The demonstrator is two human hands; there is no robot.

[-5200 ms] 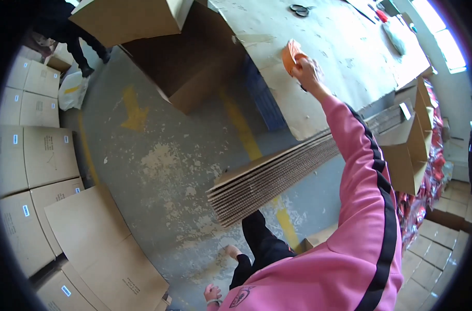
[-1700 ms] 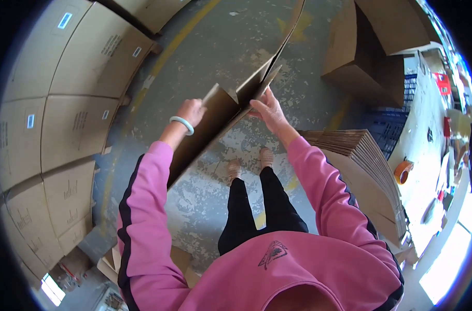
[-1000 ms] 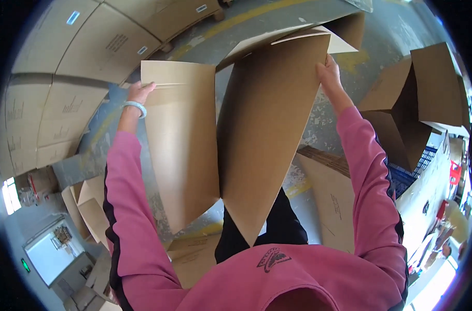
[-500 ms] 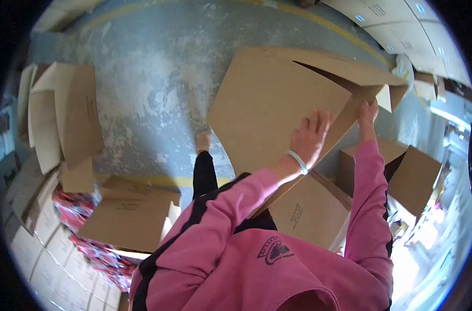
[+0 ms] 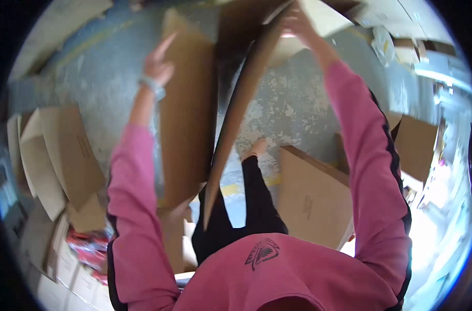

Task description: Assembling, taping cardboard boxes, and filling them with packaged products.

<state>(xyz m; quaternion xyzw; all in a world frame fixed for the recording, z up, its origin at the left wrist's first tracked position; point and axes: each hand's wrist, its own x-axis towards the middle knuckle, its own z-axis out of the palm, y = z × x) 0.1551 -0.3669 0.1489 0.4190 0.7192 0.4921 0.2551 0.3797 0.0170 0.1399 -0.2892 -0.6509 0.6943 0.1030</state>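
A large brown cardboard box [image 5: 186,119] stands partly unfolded in front of my legs, blurred by motion, with its panels spread apart. My right hand [image 5: 297,26] grips the upper edge of one panel at the far side. My left hand [image 5: 158,66] is at the outer face of the left panel, fingers apart; whether it presses on the cardboard cannot be made out. The dark inside of the box shows between the panels, and its far end runs out of the picture.
Flattened cartons [image 5: 65,150] lean at the left, above red plastic-wrapped goods [image 5: 88,249]. Another cardboard box [image 5: 314,199] stands by my right leg, and an open one [image 5: 415,145] lies farther right. Pale lockers [image 5: 386,15] line the far right.
The box has turned from a flat slant on the right to upright in the middle, its panels opened apart. My left hand has moved far left and my right hand forward.
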